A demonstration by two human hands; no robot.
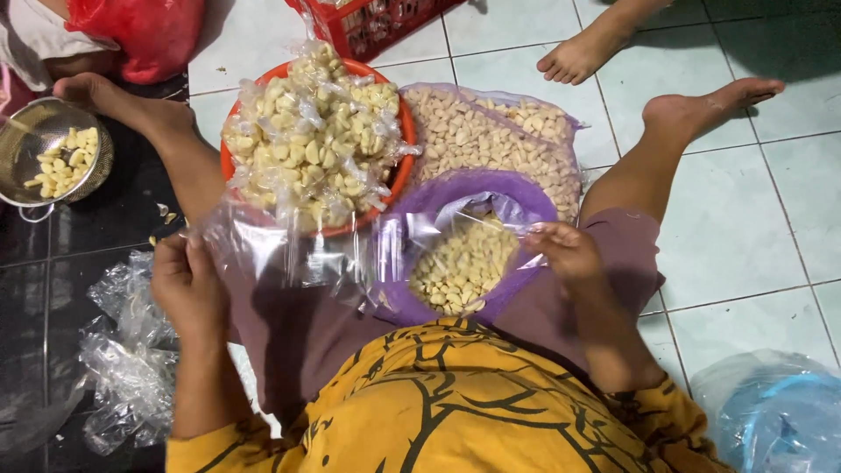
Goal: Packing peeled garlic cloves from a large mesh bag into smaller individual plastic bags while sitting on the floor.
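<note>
left hand (186, 285): closed, pinching one end of a clear plastic bag (289, 250)
right hand (568, 250): fingers pinched on the bag's other end
below: purple bag of peeled garlic (462, 263)
beyond: orange basin (405, 131) heaped with packed garlic
far left: metal strainer (44, 149)

Yellow black-patterned shirt, mauve trousers, bare feet

I was looking at a home floor used for food packing: pale floor tiles (745, 219), bare feet (583, 52), an orange basin (403, 166) heaped with small bags of peeled garlic (311, 131), a metal strainer (35, 140) and a red crate (368, 26).
</note>
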